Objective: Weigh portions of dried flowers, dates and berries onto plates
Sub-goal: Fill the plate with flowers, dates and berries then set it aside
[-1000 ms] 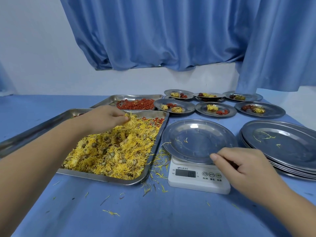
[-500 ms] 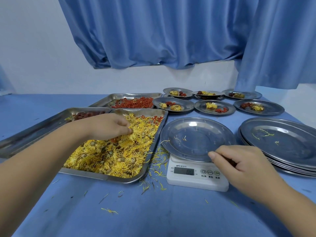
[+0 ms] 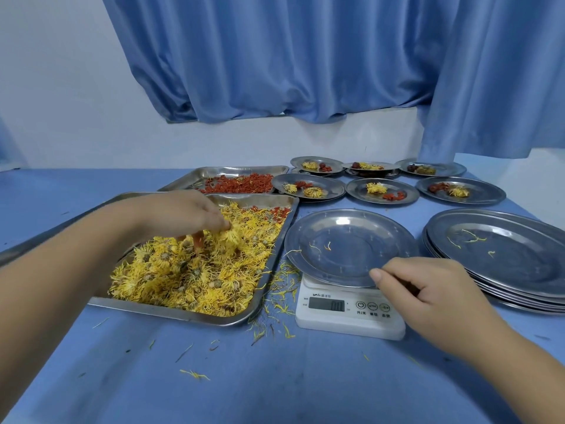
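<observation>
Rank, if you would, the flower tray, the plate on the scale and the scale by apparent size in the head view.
flower tray
plate on the scale
scale
All sit similarly near, so this holds.

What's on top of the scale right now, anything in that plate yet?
The scale carries one steel plate, holding only a few stray yellow petals. The right hand grips its near rim, hiding that edge and the scale's platform beneath.

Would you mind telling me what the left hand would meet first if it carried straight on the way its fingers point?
The dried flowers in the near tray: the left hand points its fingers down into the pile, seemingly pinching some already; depth is unclear.
</observation>
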Demonstrator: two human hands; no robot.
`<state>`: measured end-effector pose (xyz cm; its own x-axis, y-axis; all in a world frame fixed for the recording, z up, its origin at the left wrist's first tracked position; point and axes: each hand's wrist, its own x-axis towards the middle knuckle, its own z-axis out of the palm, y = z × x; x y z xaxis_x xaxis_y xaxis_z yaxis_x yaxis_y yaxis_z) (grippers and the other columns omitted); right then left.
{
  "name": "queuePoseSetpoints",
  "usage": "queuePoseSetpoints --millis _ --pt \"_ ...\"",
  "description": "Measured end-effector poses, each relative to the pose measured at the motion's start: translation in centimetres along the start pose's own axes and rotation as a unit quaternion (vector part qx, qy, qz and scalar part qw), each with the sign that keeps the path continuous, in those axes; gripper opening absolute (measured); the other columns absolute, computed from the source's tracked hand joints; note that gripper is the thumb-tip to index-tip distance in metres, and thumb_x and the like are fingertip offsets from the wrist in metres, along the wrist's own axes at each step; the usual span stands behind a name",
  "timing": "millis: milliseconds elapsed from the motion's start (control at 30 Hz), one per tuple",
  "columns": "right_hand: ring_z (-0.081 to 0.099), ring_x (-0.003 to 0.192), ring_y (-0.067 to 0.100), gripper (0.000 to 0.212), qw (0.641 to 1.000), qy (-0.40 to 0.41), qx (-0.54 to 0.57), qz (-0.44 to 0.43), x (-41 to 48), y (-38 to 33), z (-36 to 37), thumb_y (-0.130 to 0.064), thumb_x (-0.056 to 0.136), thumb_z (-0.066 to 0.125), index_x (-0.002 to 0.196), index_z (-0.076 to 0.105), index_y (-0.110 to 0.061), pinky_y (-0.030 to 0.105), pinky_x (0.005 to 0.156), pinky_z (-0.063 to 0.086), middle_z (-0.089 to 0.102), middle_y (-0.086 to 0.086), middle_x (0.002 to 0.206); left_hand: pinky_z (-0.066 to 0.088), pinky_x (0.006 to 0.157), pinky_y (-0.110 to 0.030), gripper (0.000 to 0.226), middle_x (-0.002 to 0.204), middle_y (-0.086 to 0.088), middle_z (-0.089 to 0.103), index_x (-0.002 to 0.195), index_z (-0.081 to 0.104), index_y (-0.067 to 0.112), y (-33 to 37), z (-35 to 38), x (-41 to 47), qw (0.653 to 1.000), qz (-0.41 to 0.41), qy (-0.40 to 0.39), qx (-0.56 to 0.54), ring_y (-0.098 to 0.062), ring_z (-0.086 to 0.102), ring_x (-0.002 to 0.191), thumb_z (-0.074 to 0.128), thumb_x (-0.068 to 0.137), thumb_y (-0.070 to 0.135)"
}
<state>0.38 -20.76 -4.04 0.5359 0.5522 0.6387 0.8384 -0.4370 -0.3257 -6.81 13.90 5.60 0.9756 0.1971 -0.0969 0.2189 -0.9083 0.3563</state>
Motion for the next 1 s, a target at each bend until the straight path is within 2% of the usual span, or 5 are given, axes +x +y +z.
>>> queuePoseSetpoints --millis 167,433,567,700,1000 --pt "0.036 0.048 0.013 0.048 1.000 -0.002 0.004 -0.003 0.0 -0.2 0.0 -0.041 0.094 0.047 0.054 0.031 -0.021 0.025 0.050 0.031 0.033 -0.005 0.047 0.043 0.052 -0.027 0.025 0.055 0.005 0.054 0.085 0.056 0.012 -1.0 -1.1 0.5 0.959 -0.030 -0.028 -0.282 -0.010 0.056 0.051 0.060 0.090 0.037" --pt "0.037 0.048 0.012 0.045 1.000 0.006 0.003 0.001 0.2 0.0 -0.2 -0.031 0.092 0.054 0.053 0.032 -0.026 0.023 0.048 0.031 0.036 -0.005 0.048 0.049 0.068 -0.030 0.035 0.075 -0.004 0.065 0.064 0.067 0.037 2.9 2.4 0.6 0.975 0.077 -0.028 -0.205 -0.008 0.064 0.067 0.053 0.095 0.046" --pt "0.040 0.048 0.016 0.043 1.000 0.014 0.007 0.017 0.4 0.2 -0.5 -0.028 0.092 0.057 0.054 0.040 -0.019 0.035 0.048 0.039 0.038 -0.003 0.046 0.046 0.069 -0.027 0.036 0.066 0.016 0.061 0.063 0.063 0.040 7.5 4.5 2.2 0.983 0.125 -0.013 -0.134 0.005 0.054 0.058 0.051 0.095 0.051" --pt "0.040 0.049 0.017 0.043 0.999 0.017 0.013 0.031 0.3 0.2 -0.8 -0.031 0.092 0.055 0.054 0.038 -0.019 0.035 0.049 0.038 0.037 -0.002 0.047 0.040 0.065 -0.022 0.019 0.077 0.019 0.069 0.087 0.069 0.033 10.8 5.9 4.6 0.983 0.152 -0.013 -0.103 0.007 0.060 0.062 0.058 0.092 0.048" --pt "0.037 0.050 0.018 0.042 1.000 0.003 0.022 0.021 0.3 0.1 -0.5 -0.035 0.091 0.051 0.056 0.036 -0.017 0.037 0.050 0.037 0.033 -0.003 0.048 0.049 0.098 -0.032 0.031 0.115 0.013 0.066 0.114 0.066 0.026 11.2 6.6 7.2 0.982 0.149 -0.018 -0.116 -0.004 0.064 0.104 0.074 0.084 0.025"
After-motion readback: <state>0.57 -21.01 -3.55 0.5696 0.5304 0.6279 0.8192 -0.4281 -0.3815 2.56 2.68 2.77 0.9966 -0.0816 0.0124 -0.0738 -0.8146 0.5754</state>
